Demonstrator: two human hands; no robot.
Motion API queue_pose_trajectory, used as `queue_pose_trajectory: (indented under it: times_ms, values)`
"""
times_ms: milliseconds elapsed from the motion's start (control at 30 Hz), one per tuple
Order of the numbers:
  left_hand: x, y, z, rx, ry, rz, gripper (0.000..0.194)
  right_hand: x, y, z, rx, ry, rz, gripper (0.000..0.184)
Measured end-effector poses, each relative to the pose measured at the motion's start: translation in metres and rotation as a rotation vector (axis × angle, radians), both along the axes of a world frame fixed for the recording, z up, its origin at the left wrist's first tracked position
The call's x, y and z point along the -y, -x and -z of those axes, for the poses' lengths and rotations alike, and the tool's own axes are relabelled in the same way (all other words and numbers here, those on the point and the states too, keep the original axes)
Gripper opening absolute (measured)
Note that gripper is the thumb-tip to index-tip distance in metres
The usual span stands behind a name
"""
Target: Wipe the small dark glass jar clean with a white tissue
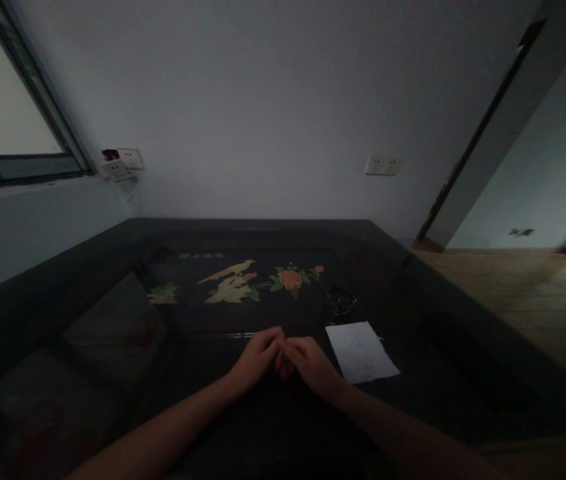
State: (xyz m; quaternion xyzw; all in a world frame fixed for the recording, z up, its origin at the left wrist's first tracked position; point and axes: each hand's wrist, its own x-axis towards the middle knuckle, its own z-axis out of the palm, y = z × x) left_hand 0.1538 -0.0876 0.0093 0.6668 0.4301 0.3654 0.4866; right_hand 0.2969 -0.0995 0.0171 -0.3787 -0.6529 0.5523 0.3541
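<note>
My left hand [257, 358] and my right hand [307, 363] rest together on a dark glass-topped table [113, 333], fingertips touching at the middle. Both hands have their fingers curled inward, and the dim light hides whether anything small sits between them. A white sheet of paper [363, 351] lies just right of my right hand. A dark glass ashtray-like dish [341, 301] stands beyond the paper. A painted panel with a bird and flowers [243, 283] shows under the glass ahead of my hands.
The table sits against a white wall with sockets [383, 165] and another socket group [123, 163] near a window [3, 120] at left. A doorway and wooden floor [527, 287] open to the right. The room is dim.
</note>
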Motion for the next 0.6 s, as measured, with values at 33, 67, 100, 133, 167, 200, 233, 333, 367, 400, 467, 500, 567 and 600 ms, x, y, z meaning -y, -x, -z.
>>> queue_pose_trajectory:
  times_ms: [33,67,100,133,167,200,233,333,367,400,467,500,567,600]
  values:
    - [-0.0003,0.0003,0.0002,-0.012,-0.008,-0.010,0.036,-0.0001,-0.0001,0.0006,0.001,0.002,-0.003,0.054]
    - [-0.0004,0.0005,0.0002,-0.022,-0.012,-0.016,0.036,-0.0002,-0.0002,0.0013,0.001,0.003,-0.007,0.053]
    - [-0.0005,0.0006,0.0000,-0.027,-0.013,-0.018,0.037,-0.0003,-0.0003,0.0019,0.001,0.001,-0.010,0.053]
    - [-0.0004,0.0006,-0.0005,-0.026,-0.013,-0.018,0.037,-0.0003,-0.0004,0.0024,0.001,-0.005,-0.011,0.053]
    - [-0.0002,0.0005,-0.0011,-0.021,-0.011,-0.016,0.037,-0.0003,-0.0006,0.0028,0.002,-0.011,-0.011,0.053]
    - [0.0001,0.0004,-0.0017,-0.014,-0.009,-0.013,0.037,-0.0003,-0.0008,0.0031,0.004,-0.016,-0.011,0.052]
    - [0.0003,0.0003,-0.0022,-0.006,-0.008,-0.008,0.036,-0.0002,-0.0010,0.0032,0.005,-0.019,-0.012,0.052]
    - [0.0005,0.0003,-0.0022,0.000,-0.012,-0.002,0.032,0.0000,-0.0016,0.0028,0.010,-0.037,-0.023,0.051]
    - [0.0005,0.0004,-0.0018,-0.004,-0.015,-0.004,0.031,0.0000,-0.0018,0.0024,0.015,-0.046,-0.027,0.050]
    - [0.0004,0.0006,-0.0012,-0.009,-0.017,-0.006,0.030,0.0001,-0.0020,0.0020,0.019,-0.054,-0.029,0.050]
    - [0.0003,0.0009,0.0000,-0.022,-0.023,-0.008,0.028,0.0002,-0.0023,0.0009,0.024,-0.055,-0.033,0.050]
    - [0.0003,0.0010,0.0004,-0.029,-0.026,-0.011,0.028,0.0003,-0.0023,0.0004,0.022,-0.050,-0.036,0.050]
    - [0.0005,0.0012,0.0006,-0.039,-0.028,-0.011,0.029,0.0006,-0.0024,-0.0007,0.016,-0.041,-0.038,0.050]
    - [0.0007,0.0013,0.0005,-0.042,-0.028,-0.011,0.029,0.0007,-0.0024,-0.0010,0.014,-0.037,-0.036,0.050]
